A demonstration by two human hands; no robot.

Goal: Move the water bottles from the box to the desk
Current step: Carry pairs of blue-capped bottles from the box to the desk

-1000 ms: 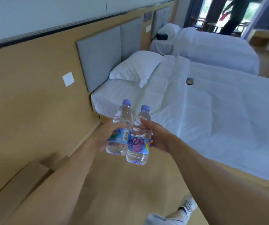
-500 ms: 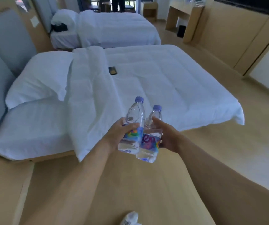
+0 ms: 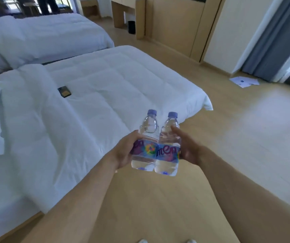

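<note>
Two clear water bottles with purple caps and colourful labels are held upright side by side in front of me. My left hand [image 3: 125,151] grips the left bottle [image 3: 146,142] around its label. My right hand [image 3: 187,146] grips the right bottle [image 3: 168,146], thumb lying up along its shoulder. The bottles touch each other. A wooden desk [image 3: 123,13] stands far off against the wall, beyond the beds. No box is in view.
A white bed [image 3: 88,95] with a dark phone [image 3: 64,91] on it lies to my left. A second bed [image 3: 49,34] is behind it. Wooden floor [image 3: 245,137] opens to the right, with papers [image 3: 245,81] near grey curtains [image 3: 270,37]. A black bin [image 3: 131,27] sits under the desk. A person's legs [image 3: 47,5] stand far back.
My view has swung right, from the headboard wall across the bed to the open floor and the far desk. Both hands kept their hold on the bottles.
</note>
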